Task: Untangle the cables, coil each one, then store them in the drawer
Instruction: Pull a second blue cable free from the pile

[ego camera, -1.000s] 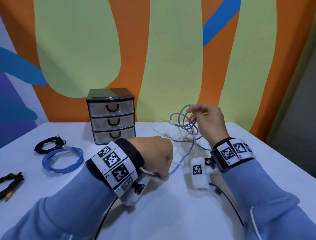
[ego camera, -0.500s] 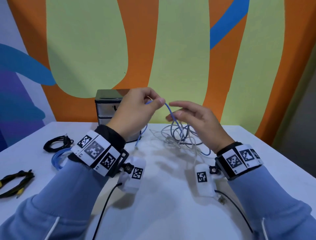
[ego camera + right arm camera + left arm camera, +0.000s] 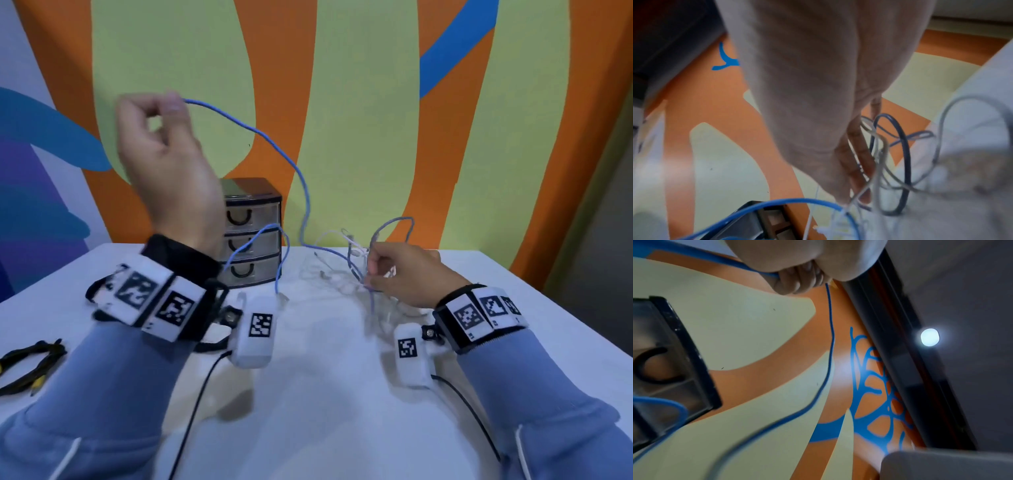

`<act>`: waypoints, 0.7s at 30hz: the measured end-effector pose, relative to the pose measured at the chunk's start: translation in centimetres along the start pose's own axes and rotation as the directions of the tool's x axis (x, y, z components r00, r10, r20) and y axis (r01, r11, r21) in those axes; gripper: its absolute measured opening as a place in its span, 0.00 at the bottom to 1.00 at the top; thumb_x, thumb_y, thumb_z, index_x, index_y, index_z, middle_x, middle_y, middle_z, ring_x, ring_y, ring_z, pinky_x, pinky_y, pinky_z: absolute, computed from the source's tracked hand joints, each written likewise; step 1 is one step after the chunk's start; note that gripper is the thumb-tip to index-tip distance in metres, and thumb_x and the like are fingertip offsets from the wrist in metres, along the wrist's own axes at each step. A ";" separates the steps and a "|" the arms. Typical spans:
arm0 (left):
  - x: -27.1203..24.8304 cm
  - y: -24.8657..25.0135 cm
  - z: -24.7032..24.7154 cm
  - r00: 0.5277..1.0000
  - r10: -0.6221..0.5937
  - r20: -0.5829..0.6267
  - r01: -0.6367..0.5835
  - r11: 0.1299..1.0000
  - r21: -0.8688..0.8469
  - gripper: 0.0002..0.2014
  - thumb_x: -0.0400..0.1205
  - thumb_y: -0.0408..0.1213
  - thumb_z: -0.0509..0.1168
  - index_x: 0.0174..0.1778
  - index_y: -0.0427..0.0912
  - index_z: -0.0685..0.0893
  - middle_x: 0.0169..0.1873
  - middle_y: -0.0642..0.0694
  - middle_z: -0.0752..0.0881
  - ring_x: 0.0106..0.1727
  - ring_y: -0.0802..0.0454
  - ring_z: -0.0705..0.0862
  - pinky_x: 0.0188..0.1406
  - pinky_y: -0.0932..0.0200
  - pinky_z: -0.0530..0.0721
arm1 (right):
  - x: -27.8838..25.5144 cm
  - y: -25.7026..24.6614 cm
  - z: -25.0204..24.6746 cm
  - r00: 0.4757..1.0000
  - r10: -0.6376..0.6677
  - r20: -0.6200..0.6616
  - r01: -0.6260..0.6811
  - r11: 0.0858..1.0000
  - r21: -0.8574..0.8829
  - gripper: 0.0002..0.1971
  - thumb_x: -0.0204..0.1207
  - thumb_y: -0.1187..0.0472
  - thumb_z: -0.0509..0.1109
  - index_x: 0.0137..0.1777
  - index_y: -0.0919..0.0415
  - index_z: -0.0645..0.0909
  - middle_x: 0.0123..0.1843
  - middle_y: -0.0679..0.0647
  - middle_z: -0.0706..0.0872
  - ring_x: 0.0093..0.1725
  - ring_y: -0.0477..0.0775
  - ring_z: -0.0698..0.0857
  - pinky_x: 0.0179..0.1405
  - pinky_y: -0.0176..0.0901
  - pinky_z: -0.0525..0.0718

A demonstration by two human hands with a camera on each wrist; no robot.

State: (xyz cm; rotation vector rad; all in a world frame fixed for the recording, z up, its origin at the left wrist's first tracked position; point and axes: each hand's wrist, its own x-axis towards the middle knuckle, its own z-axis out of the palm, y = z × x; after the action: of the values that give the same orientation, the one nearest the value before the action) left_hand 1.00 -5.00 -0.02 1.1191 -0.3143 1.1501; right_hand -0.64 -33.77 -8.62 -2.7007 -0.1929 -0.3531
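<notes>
My left hand is raised high and pinches a blue cable between thumb and fingertips; the left wrist view shows the same blue cable running from the curled fingers. The cable arcs down to a tangle of grey, white and blue cables on the white table. My right hand holds that tangle low over the table, fingers curled around its strands. A small black three-drawer unit stands at the back, drawers closed, partly hidden by my left wrist.
A black cable with yellow tips lies at the table's left edge. Behind my left wrist band a black coil peeks out. The painted wall stands just behind the drawer unit. The table's right edge drops off past my right wrist.
My left hand has risen up and to the left, pulling the blue cable out of the tangle. My right hand has dropped to the table and closed on the tangle.
</notes>
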 end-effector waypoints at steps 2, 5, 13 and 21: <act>1.1 -0.3 -0.6 0.993 -0.114 -0.011 0.114 0.993 -0.027 0.07 0.90 0.44 0.63 0.47 0.48 0.76 0.25 0.56 0.72 0.25 0.51 0.65 0.26 0.53 0.63 | 0.0 0.4 0.0 0.998 0.061 -0.011 -0.061 0.998 0.000 0.05 0.82 0.51 0.74 0.47 0.43 0.80 0.45 0.41 0.91 0.51 0.44 0.87 0.60 0.53 0.64; 0.8 -1.1 -0.8 0.967 -0.251 0.034 0.250 0.968 0.029 0.06 0.87 0.43 0.67 0.46 0.47 0.80 0.24 0.57 0.74 0.26 0.53 0.68 0.29 0.55 0.64 | -0.1 -0.4 -0.4 1.000 0.027 -0.011 -0.027 1.000 0.000 0.09 0.83 0.49 0.74 0.58 0.32 0.82 0.46 0.37 0.90 0.54 0.37 0.83 0.57 0.51 0.59; -1.1 0.7 0.3 0.866 -0.315 0.388 0.374 0.923 -0.087 0.10 0.92 0.35 0.66 0.44 0.45 0.79 0.30 0.48 0.75 0.25 0.55 0.64 0.20 0.63 0.59 | -0.1 -3.4 0.3 0.965 -0.233 -0.119 0.260 0.908 0.329 0.34 0.77 0.47 0.82 0.81 0.34 0.74 0.74 0.35 0.81 0.75 0.33 0.77 0.79 0.50 0.69; -0.9 0.9 0.2 0.945 -0.179 0.272 0.236 0.953 -0.190 0.08 0.93 0.38 0.65 0.49 0.46 0.76 0.28 0.53 0.73 0.27 0.56 0.64 0.22 0.63 0.60 | 0.5 -4.3 2.8 0.942 -0.322 0.093 0.203 0.769 0.606 0.07 0.82 0.55 0.77 0.58 0.52 0.88 0.61 0.49 0.92 0.65 0.49 0.89 0.72 0.65 0.84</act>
State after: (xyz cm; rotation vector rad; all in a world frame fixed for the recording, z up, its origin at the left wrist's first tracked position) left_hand -0.07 -5.72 -0.12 1.0735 -0.4965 0.7647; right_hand -0.32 -28.67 -9.29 -2.0748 -0.6367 -0.0801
